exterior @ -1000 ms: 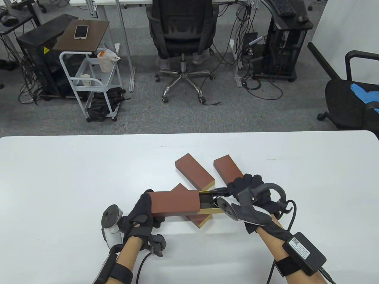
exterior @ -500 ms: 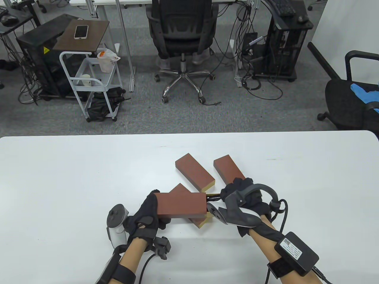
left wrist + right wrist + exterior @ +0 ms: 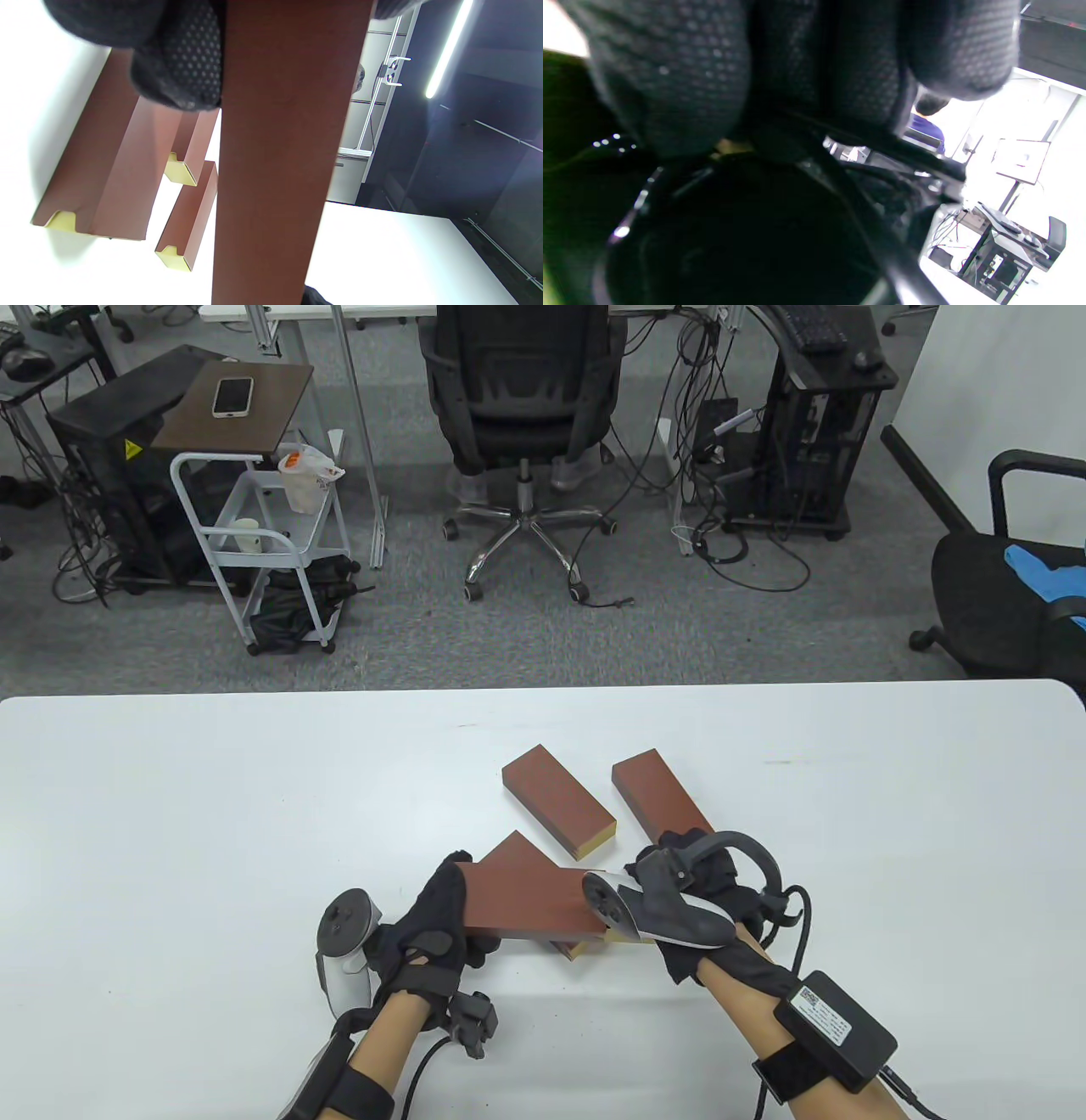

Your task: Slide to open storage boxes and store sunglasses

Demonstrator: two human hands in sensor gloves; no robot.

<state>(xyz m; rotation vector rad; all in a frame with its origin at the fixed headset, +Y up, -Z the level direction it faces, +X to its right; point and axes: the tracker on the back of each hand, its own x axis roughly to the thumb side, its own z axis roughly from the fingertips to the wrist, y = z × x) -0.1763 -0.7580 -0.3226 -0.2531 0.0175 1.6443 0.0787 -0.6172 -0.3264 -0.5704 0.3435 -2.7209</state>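
Note:
My left hand (image 3: 433,920) grips the left end of a brown storage box (image 3: 530,899) and holds it above the table. In the left wrist view its fingers (image 3: 178,63) wrap the box sleeve (image 3: 288,148). My right hand (image 3: 674,857) is at the box's right end, where the gold tray is almost fully inside the sleeve and mostly hidden by the tracker. In the right wrist view its fingers (image 3: 670,72) lie on black sunglasses (image 3: 746,228) in the tray.
Three more closed brown boxes lie on the white table (image 3: 212,814): one (image 3: 558,806) at the centre, one (image 3: 657,793) to its right, one (image 3: 513,848) partly under the held box. They also show in the left wrist view (image 3: 110,169). Chairs and carts stand beyond the far edge.
The tray, open with the sunglasses showing a second ago, has slid leftwards into the sleeve. My right hand moved left with it, and my left hand shifted slightly right.

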